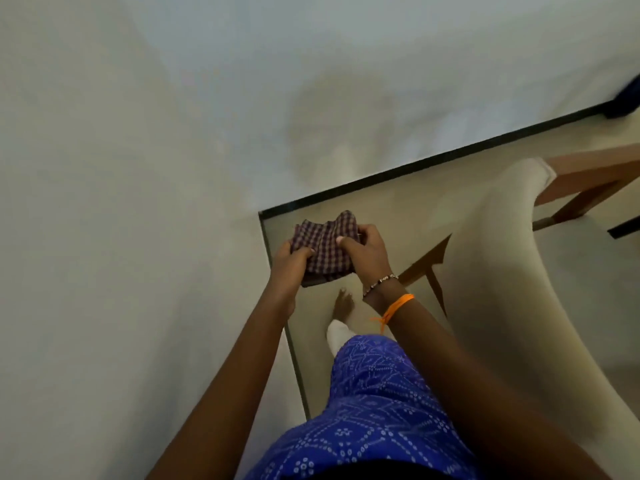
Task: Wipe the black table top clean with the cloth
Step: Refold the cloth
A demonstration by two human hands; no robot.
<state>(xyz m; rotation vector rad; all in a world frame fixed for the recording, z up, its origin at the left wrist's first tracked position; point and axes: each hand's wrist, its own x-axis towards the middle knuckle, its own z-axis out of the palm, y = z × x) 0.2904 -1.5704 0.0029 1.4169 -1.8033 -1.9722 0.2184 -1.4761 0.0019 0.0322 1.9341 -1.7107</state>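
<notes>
A purple-and-white checked cloth (325,247) is bunched between both hands, held in the air over the beige floor (381,216) near a corner of the room. My left hand (289,265) grips its left side, thumb on top. On the cloth's right side, my right hand (367,251) holds on, with a bead bracelet and an orange thread on that wrist. No black table top shows in this view.
Pale walls (138,168) meet at the corner, the far one with a black skirting (415,164). A cream chair back (519,271) stands at the right. Brown wooden furniture legs (588,181) are at the upper right. My foot (343,303) is on the floor.
</notes>
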